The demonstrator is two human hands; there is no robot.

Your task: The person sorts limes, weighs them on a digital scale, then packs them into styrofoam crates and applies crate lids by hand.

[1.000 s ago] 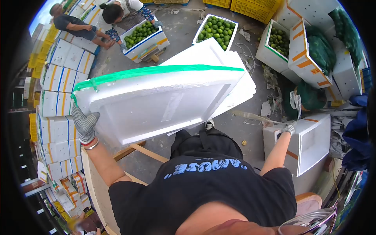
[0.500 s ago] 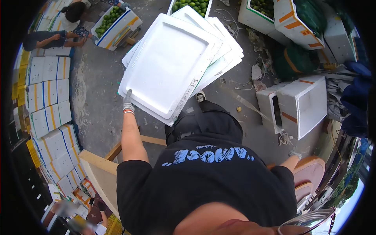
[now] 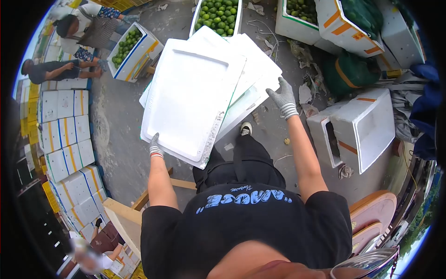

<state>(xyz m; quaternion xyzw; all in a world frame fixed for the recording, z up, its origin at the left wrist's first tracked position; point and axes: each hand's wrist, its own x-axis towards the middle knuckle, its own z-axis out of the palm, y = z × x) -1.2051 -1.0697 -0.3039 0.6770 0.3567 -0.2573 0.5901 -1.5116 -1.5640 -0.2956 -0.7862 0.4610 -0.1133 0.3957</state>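
Note:
Fanned over one another in front of me are several white foam box lids (image 3: 186, 97), the top one with a raised rim and a dirty right edge. My left hand (image 3: 155, 146), in a grey knit glove, grips their near-left edge with the thumb on top and the fingers hidden underneath. At the right corner of a lower lid, my right hand (image 3: 284, 100), gloved too, has thumb and fingers spread, fingertips right by the edge. Beyond the lids stands a white foam box of green limes (image 3: 217, 17).
Another lime box (image 3: 127, 49) stands front left, with two people near it. Stacked foam boxes (image 3: 65, 137) line the left side. Boxes and green bags (image 3: 350, 69) crowd the right, above a tipped foam box (image 3: 367, 130). A wooden frame (image 3: 125, 211) is beside my left arm.
My right hand has come from low at my right side up to the lids' right corner. The lids sit slightly lower and more left in view; my left hand keeps its grip.

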